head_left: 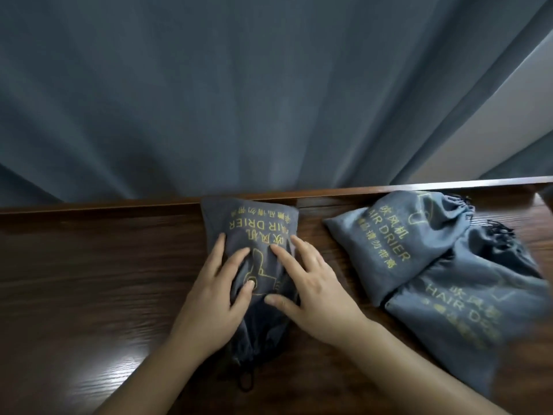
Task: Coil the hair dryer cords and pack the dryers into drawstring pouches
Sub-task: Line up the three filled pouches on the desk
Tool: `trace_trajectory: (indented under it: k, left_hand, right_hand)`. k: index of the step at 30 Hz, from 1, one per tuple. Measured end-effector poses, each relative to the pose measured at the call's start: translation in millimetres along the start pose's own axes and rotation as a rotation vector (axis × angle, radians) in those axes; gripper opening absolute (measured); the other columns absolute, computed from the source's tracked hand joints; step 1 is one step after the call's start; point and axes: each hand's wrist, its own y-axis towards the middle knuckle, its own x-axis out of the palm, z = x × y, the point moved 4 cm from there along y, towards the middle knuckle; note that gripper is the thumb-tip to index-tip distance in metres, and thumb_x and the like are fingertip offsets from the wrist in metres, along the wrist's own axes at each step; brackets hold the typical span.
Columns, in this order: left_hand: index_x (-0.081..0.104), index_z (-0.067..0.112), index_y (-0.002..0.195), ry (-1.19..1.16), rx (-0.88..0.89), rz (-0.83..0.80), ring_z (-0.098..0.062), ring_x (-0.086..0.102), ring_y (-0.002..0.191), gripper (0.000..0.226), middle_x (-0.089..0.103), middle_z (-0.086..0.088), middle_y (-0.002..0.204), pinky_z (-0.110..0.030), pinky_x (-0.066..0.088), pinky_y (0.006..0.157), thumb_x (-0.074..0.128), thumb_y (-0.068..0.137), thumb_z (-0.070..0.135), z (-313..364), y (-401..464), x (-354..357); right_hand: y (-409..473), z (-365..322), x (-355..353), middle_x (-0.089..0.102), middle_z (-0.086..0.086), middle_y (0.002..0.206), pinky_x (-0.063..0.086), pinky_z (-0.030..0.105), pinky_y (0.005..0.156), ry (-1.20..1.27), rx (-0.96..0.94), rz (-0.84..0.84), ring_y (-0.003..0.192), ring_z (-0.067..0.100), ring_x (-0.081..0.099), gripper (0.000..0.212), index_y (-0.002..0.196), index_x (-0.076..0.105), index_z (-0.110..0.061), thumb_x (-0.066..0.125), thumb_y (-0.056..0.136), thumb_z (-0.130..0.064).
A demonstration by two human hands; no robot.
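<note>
Two hands [209, 298] [311, 283] flat on lengthwise pouch [248, 223]

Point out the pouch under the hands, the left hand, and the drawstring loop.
pouch under the hands [254, 223]: head view, lettered far end.
left hand [215, 292]: head view, back of hand.
drawstring loop [247, 381]: head view, near end.

The middle pouch [251, 235] reads "HAIR DRIER" in gold, upside down, with Chinese characters. To its right, a second pouch [386, 244] reads "HAIR DRIER"; nearer, a third pouch [460, 310] shows blurred "HAIR D".
</note>
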Motion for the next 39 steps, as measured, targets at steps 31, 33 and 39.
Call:
trace_trajectory:
  k: [31, 33, 39]
  left_hand:
    - [-0.004, 0.046, 0.156, 0.368, -0.194, -0.314, -0.029, 0.018, 0.152, 0.089, -0.041, 0.004, 0.157, -0.04, 0.043, 0.112, 0.059, 0.094, 0.053, 1.9, -26.2, -50.5]
    - [-0.005, 0.047, 0.156, 0.374, -0.201, -0.314, -0.029, 0.021, 0.15, 0.088, -0.039, 0.004, 0.159, -0.039, 0.046, 0.109, 0.058, 0.094, 0.053, -2.7, -30.7, -56.0]
    - [-0.008, 0.049, 0.154, 0.351, -0.235, -0.334, -0.028, 0.018, 0.151, 0.088, -0.037, 0.005, 0.16, -0.04, 0.048, 0.106, 0.057, 0.095, 0.052, -7.2, -39.3, -63.4]
  right_hand:
    - [9.7, 11.8, -95.7, -0.035, 0.01, 0.158, 0.004, 0.069, 0.117, -0.593, 0.143, -0.505, 0.149, 0.045, -0.021, 0.133, 0.156, -0.02, -0.035, 0.077, 0.07, -0.067]
    - [14.8, 12.0, -84.3, -0.029, 0.008, 0.162, 0.003, 0.071, 0.116, -0.561, 0.075, -0.595, 0.148, 0.044, -0.023, 0.132, 0.156, -0.019, -0.036, 0.081, 0.072, -0.056]
    - [10.8, 6.8, -75.4, 0.027, 0.01, 0.155, 0.042, 0.056, 0.104, -0.386, 0.402, -0.291, 0.141, 0.041, 0.021, 0.106, 0.156, 0.004, -0.031, 0.056, 0.076, -0.076]
